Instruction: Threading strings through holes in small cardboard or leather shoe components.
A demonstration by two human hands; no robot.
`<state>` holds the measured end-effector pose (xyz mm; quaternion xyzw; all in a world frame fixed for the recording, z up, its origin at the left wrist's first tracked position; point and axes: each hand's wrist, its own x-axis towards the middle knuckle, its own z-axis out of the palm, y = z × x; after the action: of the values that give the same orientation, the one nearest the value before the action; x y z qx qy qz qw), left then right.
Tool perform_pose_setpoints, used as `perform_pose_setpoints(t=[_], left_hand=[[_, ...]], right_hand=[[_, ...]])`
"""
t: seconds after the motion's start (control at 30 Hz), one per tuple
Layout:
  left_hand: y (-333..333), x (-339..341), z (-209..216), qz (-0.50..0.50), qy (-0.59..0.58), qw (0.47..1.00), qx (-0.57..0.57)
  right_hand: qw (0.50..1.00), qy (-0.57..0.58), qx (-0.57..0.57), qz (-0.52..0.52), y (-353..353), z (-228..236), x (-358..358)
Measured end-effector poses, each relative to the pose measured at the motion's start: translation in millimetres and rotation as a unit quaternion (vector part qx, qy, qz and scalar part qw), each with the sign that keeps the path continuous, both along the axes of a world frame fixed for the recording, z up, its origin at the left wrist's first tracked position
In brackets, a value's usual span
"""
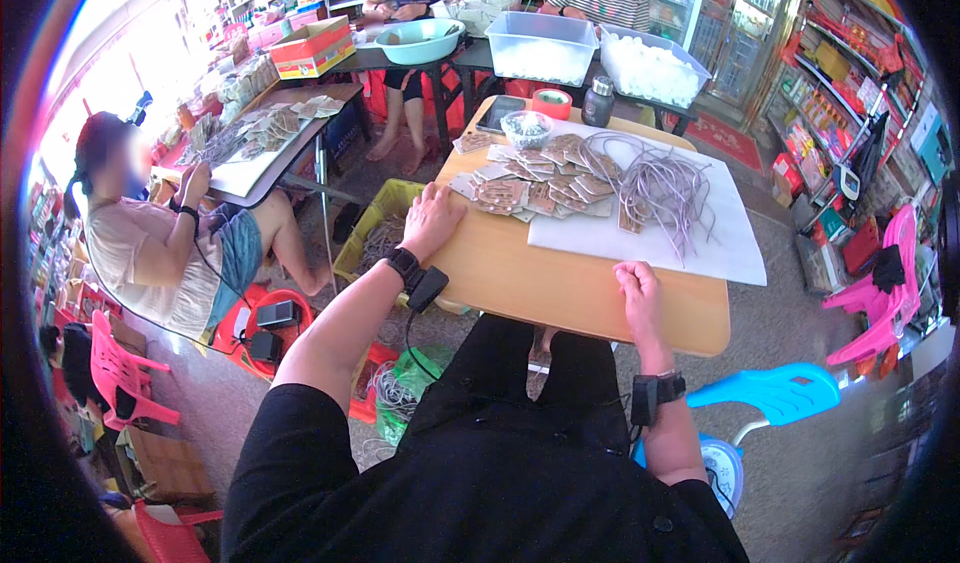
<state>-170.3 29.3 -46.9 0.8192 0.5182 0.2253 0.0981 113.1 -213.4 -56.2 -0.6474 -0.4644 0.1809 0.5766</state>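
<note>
My left hand [433, 223] lies on the left edge of a light wooden table [490, 268], fingers stretched out toward a pile of small tan-and-grey cards [540, 185]. It holds nothing. At the table's front right, my right hand [640, 288] rests with its fingers curled in, and nothing shows in it. Beyond it, a loose bundle of thin grey-purple cords [665, 198] is spread on a white sheet [735, 233], partly against the cards. A small clear tub [527, 130] of small pieces stands behind the cards.
At the table's back are a dark phone [499, 115], a red-rimmed tape roll [552, 104] and a dark bottle [598, 101]. A blue chair [770, 393] stands at right. A person [160, 233] sits at left; two others sit behind clear bins [541, 48] and a green basin [420, 41].
</note>
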Motion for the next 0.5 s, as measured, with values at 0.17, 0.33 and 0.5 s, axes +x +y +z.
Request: perform_pose_setpoints(t=[0.17, 0.33, 0.5], left_hand=[[1, 0, -3, 0.001, 0.006, 1.0, 0.015], [2, -4, -9, 0.01, 0.001, 1.0, 0.01], [3, -6, -9, -0.02, -0.026, 0.999, 0.036]], right_hand=[[0.995, -0.097, 0.022, -0.003, -3, 2, -2], [0.992, -0.126, 0.002, 0.015, -8, 19, -12], [0.99, -0.131, 0.008, 0.047, -8, 16, -11]])
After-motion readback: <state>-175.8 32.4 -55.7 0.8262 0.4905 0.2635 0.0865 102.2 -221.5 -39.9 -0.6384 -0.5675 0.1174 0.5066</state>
